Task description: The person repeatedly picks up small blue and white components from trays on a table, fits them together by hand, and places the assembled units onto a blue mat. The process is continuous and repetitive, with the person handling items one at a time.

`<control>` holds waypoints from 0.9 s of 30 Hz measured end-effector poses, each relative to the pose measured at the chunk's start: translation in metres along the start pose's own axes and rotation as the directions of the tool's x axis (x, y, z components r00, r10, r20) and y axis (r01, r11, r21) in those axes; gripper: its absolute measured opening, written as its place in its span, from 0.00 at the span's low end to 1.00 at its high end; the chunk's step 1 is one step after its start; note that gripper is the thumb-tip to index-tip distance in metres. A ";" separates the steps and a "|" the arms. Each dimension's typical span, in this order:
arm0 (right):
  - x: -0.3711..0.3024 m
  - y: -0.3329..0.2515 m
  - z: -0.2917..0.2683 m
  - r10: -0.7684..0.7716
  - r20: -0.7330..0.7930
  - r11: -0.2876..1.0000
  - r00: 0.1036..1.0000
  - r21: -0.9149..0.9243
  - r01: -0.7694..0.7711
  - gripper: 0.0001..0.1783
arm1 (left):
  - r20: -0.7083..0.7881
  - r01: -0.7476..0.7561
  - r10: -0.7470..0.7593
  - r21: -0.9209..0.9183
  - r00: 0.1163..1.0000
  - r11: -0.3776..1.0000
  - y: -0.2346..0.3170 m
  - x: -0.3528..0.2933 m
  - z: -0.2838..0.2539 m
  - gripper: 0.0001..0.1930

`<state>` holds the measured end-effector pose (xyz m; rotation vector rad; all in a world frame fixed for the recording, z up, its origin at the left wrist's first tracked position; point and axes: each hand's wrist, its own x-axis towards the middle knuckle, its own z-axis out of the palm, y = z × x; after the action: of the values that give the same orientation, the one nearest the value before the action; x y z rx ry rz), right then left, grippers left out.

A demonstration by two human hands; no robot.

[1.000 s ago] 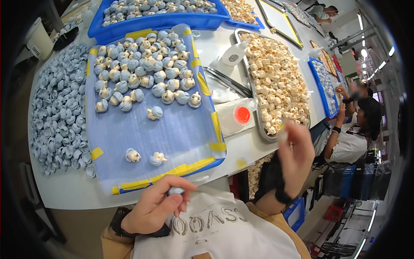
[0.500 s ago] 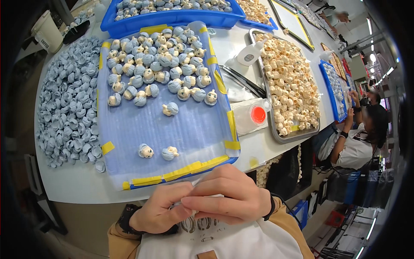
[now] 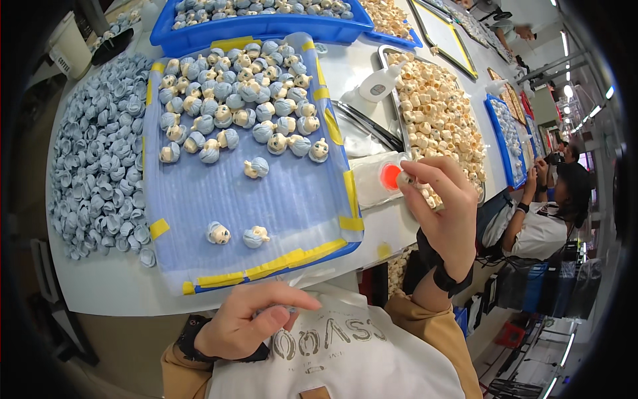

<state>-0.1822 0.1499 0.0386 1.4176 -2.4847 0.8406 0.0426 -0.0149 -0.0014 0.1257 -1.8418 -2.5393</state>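
Small cream piece (image 3: 404, 179): pinched between the thumb and index finger of your right hand (image 3: 446, 214), held up above the table just beside the red disc (image 3: 390, 177) of a clear container (image 3: 372, 187). Your thumb and index close right onto it; the other fingers fold behind.

Pale-blue piece (image 3: 282, 308): in your left hand (image 3: 247, 320), low in front of your apron (image 3: 332, 349), near the table's near edge. Thumb and fingers curl round it, index stretched out to the right. Only a sliver of blue shows between the digits, so its exact seat in the grip is hard to judge.

Right of the container, a metal tray (image 3: 401, 118) heaped with cream hollow pieces (image 3: 442, 110). At its left side, a white squeeze bottle (image 3: 379, 85); nearer, dark tweezers (image 3: 367, 124) lie on the table.

Ahead of your left hand, a lined blue tray (image 3: 199, 194), yellow tape (image 3: 296, 257) along its edges. Doll heads (image 3: 229, 100) with blue hair crowd its far half; one lies apart mid-tray, two more toward the near edge.

Left of that tray, a broad heap of blue shells (image 3: 100, 159). Far side, a blue bin (image 3: 266, 26) full of similar heads. Off to the right, a co-worker (image 3: 539, 226) in a white top sits by another blue tray (image 3: 497, 136).
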 end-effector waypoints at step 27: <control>-0.034 -0.069 0.024 -0.186 -0.052 0.656 0.981 0.737 0.163 0.22 | -0.306 -0.362 0.315 -0.108 0.898 0.926 -0.013 -0.001 0.002 0.17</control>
<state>-0.1037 0.1349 0.0319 1.8419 -2.0128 1.9414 0.0443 -0.0088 -0.0125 0.1432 -1.4052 -2.2768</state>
